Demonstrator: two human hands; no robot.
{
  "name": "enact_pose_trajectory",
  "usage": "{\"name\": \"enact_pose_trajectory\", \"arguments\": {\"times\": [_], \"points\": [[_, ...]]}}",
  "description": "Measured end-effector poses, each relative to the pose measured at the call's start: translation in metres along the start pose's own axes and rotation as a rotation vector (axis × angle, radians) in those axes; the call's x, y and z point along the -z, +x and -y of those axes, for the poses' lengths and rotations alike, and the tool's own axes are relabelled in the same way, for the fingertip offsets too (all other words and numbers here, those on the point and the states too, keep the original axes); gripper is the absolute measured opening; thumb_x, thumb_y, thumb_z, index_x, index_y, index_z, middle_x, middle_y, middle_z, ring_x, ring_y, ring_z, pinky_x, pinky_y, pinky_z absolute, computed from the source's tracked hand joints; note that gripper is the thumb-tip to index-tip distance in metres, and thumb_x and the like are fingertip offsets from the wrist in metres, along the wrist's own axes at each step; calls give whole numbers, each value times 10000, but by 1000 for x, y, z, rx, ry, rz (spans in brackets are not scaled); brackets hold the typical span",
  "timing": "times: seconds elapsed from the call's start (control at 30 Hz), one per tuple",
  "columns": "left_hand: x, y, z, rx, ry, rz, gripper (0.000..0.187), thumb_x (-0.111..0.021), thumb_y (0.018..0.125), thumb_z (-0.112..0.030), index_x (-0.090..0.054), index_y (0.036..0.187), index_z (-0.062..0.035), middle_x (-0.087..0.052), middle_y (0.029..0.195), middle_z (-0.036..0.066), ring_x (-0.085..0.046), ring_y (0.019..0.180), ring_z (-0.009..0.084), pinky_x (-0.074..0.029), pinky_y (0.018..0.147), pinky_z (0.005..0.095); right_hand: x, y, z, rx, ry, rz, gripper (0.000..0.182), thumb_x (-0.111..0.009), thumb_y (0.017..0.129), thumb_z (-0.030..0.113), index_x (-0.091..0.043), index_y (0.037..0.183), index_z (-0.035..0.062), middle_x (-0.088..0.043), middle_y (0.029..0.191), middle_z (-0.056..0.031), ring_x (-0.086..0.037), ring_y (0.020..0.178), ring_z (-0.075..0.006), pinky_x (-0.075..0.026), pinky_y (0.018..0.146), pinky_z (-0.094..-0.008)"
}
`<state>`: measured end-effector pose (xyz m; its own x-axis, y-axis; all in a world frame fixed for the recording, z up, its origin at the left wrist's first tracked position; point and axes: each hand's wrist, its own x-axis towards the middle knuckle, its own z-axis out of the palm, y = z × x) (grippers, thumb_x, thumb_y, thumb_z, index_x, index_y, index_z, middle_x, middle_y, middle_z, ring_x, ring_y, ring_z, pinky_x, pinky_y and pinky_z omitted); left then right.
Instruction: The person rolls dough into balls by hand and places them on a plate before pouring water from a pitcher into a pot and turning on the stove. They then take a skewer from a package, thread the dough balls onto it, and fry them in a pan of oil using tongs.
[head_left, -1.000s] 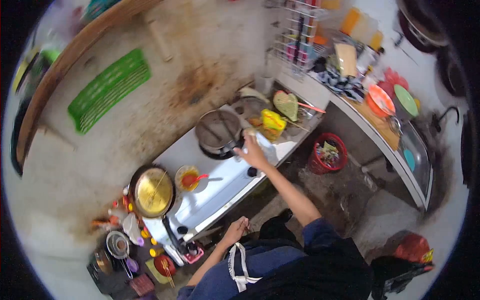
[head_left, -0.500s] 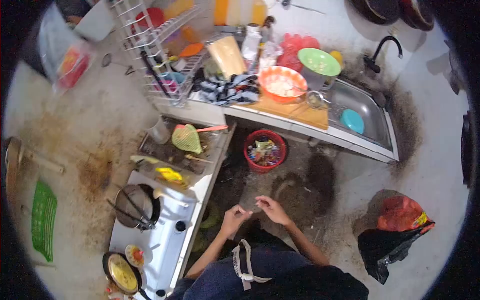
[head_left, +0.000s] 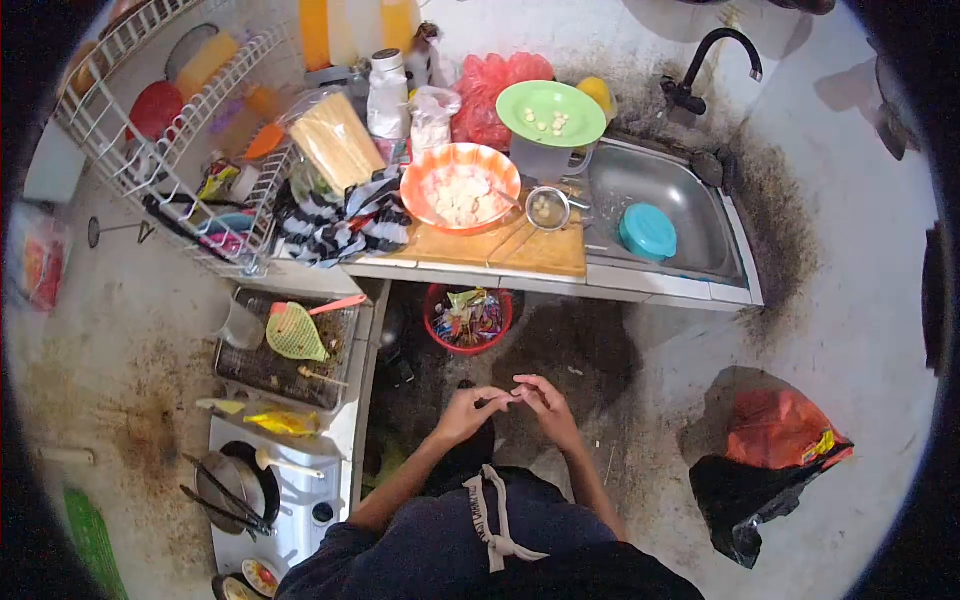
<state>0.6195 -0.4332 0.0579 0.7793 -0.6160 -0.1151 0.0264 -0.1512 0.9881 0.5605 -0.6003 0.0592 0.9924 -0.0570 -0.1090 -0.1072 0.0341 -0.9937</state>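
My left hand (head_left: 470,414) and my right hand (head_left: 546,408) meet in front of my body, above the floor. The fingertips of both are pinched and almost touching each other; anything between them is too small to make out. Beyond them, under the counter, stands a red bin (head_left: 468,347) filled with wrappers. On the counter an orange-and-white bowl (head_left: 462,192) holds a pale, lumpy mixture and a spoon. Beside it a small strainer (head_left: 547,209) lies on the wooden board (head_left: 555,256). A green plate (head_left: 550,110) with several small pale pieces rests on a container.
The sink (head_left: 675,190) holds a turquoise bowl (head_left: 648,232) below a black tap (head_left: 720,45). At left are a stove (head_left: 300,490) with a pan (head_left: 238,485), a tray (head_left: 240,370) with a green strainer (head_left: 297,331), and a dish rack (head_left: 190,130). A bag (head_left: 770,450) lies at right.
My view has swung toward the counter and sink, and I stand nearer to them. My hands have come closer together, from slightly apart to fingertips nearly touching.
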Motion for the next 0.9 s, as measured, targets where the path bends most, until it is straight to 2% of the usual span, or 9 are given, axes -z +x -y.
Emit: {"name": "enact_pose_trajectory", "arguments": {"times": [0.2, 0.3, 0.43, 0.5, 0.57, 0.63, 0.73, 0.8, 0.9], "points": [[48, 76, -57, -167, -11, 6, 155, -630, 764, -163, -655, 847, -34, -639, 760, 64, -584, 717, 124, -442, 664, 268, 34, 87, 69, 120, 16, -24, 254, -474, 872, 158, -498, 1092, 32, -567, 911, -76, -531, 872, -123, -409, 797, -257], [76, 114, -116, -428, 305, 100, 75, -683, 693, -165, -682, 729, -98, -625, 676, 35, -540, 582, 155, -401, 539, 271, 73, 146, 116, 286, -405, -161, 253, -517, 844, 153, -526, 1064, 29, -576, 909, -63, -529, 824, -110, -420, 763, -260], [97, 164, -164, -493, 318, 206, 65, -690, 676, -162, -678, 720, -116, -620, 665, 33, -559, 607, 159, -407, 570, 270, 119, 241, 181, 551, -707, -330, 209, -558, 803, 115, -566, 992, 27, -604, 851, -76, -560, 730, -134, -445, 677, -280], [104, 195, -182, -713, 455, 135, 67, -670, 686, -175, -669, 715, -115, -613, 665, 38, -569, 631, 182, -411, 581, 285, 137, 285, 200, 587, -859, -437, 173, -574, 783, 102, -591, 944, 42, -603, 829, -70, -560, 702, -147, -447, 653, -268], [115, 226, -195, -724, 528, 139, 87, -668, 678, -165, -660, 726, -94, -610, 679, 44, -567, 636, 197, -416, 598, 293, 153, 323, 215, 562, -930, -466, 163, -584, 765, 98, -604, 923, 64, -604, 825, -71, -568, 687, -173, -452, 645, -272], [125, 246, -204, -735, 613, 137, 108, -666, 669, -155, -652, 738, -72, -608, 694, 50, -565, 641, 211, -420, 616, 302, 169, 356, 215, 829, -1210, -475, 173, -612, 723, 109, -615, 896, 93, -597, 815, -74, -568, 700, -228, -455, 635, -302], [129, 250, -207, -623, 494, 64, 118, -649, 687, -142, -647, 769, -56, -625, 742, 62, -585, 703, 204, -429, 661, 304, 176, 380, 218, 917, -1382, -421, 165, -640, 661, 137, -616, 818, 91, -557, 754, -57, -554, 727, -242, -440, 645, -350], [126, 240, -207, -606, 482, -118, 113, -606, 743, -163, -649, 754, -59, -614, 696, 60, -577, 679, 215, -431, 615, 307, 183, 384, 218, 934, -1382, -403, 143, -648, 663, 152, -617, 786, 87, -555, 746, -60, -551, 712, -246, -435, 642, -349], [107, 206, -201, -484, 305, 23, 96, -617, 748, -149, -657, 779, -66, -624, 733, 45, -572, 683, 193, -432, 618, 289, 188, 371, 223, 872, -1309, -439, 129, -656, 675, 176, -615, 731, 67, -555, 718, -68, -543, 672, -252, -427, 631, -348]]}}
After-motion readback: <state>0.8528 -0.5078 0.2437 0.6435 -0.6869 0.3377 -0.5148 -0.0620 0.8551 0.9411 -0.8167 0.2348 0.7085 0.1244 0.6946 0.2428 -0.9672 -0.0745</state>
